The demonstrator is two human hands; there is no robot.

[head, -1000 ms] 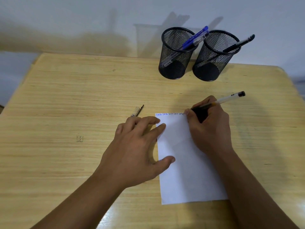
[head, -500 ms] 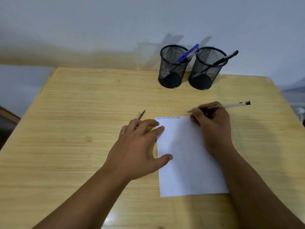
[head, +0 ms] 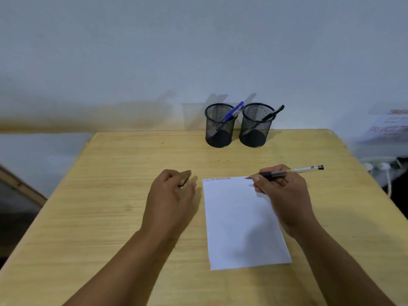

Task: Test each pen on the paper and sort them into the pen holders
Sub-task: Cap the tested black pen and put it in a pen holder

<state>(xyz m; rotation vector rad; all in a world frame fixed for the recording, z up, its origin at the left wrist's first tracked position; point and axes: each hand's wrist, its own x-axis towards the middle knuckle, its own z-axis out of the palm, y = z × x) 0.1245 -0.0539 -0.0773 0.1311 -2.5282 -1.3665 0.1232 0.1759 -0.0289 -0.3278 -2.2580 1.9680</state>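
A white paper [head: 240, 221] lies on the wooden table [head: 110, 217], with a line of small writing [head: 217, 179] along its top edge. My right hand [head: 282, 193] grips a clear pen with a black grip [head: 295, 171]; its tip hovers at the paper's top right corner. My left hand [head: 171, 195] sits just left of the paper, thumb and fingers pinched on a thin dark pen cap [head: 184, 182]. At the back stand two black mesh holders. The left holder [head: 218, 129] has blue pens [head: 235, 110], and the right holder [head: 254, 129] has a black pen [head: 273, 112].
A wall rises right behind the holders. Off the table's right edge are a white power strip with a cord [head: 379, 166] and a printed sheet [head: 393, 127]. A small pencil mark [head: 128, 208] is on the table at the left.
My left hand slid off the paper to the left and closed on the pen cap. My right hand lifted the pen tip off the writing line. The camera tilted up and back.
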